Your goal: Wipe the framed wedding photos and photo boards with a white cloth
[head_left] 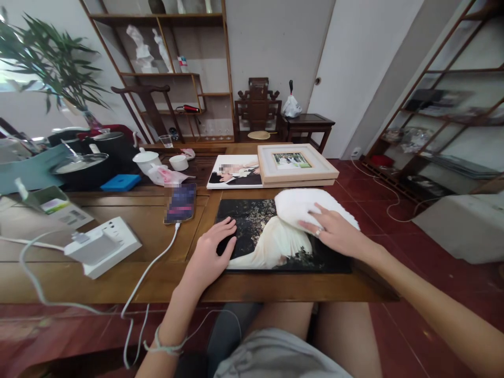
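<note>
A dark photo panel (246, 215) with a picture of a pale dress lies flat near the table's front edge. My left hand (212, 252) rests on its left side, palm down, fingers stretched out and thumb apart. At the panel's upper right, a thick, fluffy white cloth (295, 202) covers that corner. My right hand (334, 231), with a ring on one finger, presses the cloth against the panel, its fingers over the near part. My right thumb is hidden.
Behind the panel lie a white-edged photo print (232, 181) and a light wooden picture frame (331, 173). To the left are a phone (181, 205) on a cable, a white power strip (104, 247), a blue box (121, 182), a black pot (81, 170) and white cups (179, 163).
</note>
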Demonstrator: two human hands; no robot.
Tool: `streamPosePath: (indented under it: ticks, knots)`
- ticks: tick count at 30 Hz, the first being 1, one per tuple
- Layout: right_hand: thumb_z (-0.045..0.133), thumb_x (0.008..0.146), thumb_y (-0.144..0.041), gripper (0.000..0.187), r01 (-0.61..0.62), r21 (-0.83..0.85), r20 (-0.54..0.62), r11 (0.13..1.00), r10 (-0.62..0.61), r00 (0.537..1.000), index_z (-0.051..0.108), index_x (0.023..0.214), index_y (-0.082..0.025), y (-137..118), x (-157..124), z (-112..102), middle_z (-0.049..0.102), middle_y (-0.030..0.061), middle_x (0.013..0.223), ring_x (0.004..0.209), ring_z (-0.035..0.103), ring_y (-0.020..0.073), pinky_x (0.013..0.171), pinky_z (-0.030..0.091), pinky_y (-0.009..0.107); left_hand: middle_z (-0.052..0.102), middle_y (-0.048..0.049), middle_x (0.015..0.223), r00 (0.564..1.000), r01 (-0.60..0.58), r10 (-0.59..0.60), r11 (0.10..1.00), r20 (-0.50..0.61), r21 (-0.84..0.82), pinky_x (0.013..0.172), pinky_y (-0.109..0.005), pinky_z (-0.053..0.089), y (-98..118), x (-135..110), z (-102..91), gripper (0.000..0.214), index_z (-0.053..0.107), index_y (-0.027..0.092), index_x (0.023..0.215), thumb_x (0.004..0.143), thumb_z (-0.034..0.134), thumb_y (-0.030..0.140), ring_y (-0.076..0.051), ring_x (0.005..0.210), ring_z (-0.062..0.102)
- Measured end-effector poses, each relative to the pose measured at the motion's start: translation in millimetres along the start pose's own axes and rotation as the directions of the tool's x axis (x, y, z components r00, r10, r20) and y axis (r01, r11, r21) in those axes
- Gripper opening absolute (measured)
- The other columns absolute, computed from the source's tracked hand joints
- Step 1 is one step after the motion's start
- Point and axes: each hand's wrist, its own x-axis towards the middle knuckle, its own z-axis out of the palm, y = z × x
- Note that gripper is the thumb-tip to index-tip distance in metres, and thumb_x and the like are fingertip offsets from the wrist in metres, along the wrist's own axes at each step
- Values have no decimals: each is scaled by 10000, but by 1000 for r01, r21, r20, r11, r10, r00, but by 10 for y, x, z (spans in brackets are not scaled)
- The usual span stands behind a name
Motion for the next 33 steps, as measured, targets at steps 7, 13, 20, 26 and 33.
streamPosePath:
  ticks: [7, 13, 20, 26, 33]
  knots:
    - [513, 836, -290, 233, 132, 73, 189, 989, -144, 971, 629, 1038, -281, -611, -857, -95, 433, 8, 1366, 1300, 271, 323, 992, 363, 489, 657, -88, 1106, 1000, 10, -10, 1000, -4, -7, 975, -436, 434, 10, 4, 8, 216, 670, 170, 961, 813, 523, 225, -253, 1135, 541]
    - [431, 888, -365, 281, 84, 114, 160, 990, -101, 982, 645, 1008, -227, -412, -575, -118, 624, 80, 1119, 1247, 378, 304, 962, 374, 438, 632, -92, 1153, 999, -26, 27, 1000, 31, -10, 994, -454, 409, 1, -5, -10, 236, 654, 175, 1000, 800, 539, 225, -259, 1162, 517]
    - [331, 910, -465, 402, 72, 22, -14, 997, -71, 997, 614, 891, -180, -24, 329, -64, 654, 93, 878, 892, 588, 278, 777, 422, 365, 628, -108, 1156, 999, -28, 28, 1000, 32, -15, 992, -444, 416, 20, -12, -30, 232, 645, 156, 1000, 807, 534, 222, -248, 1169, 511]
    - [344, 911, -440, 397, 74, -1, -13, 997, -74, 997, 625, 940, -161, -54, 296, 10, 643, 129, 998, 1003, 556, 314, 824, 420, 410, 626, -105, 1158, 999, -20, 20, 1000, 32, -11, 983, -452, 423, 10, -13, -19, 221, 641, 165, 992, 813, 524, 219, -248, 1165, 516]
    - [446, 879, -322, 239, 192, 91, 65, 977, -199, 978, 639, 960, -207, -596, -562, 7, 542, 88, 1251, 1259, 357, 307, 1021, 300, 475, 631, -99, 1151, 1000, -2, 1, 1000, 29, 7, 989, -425, 421, 4, -13, -5, 215, 645, 162, 980, 807, 533, 222, -240, 1160, 519]
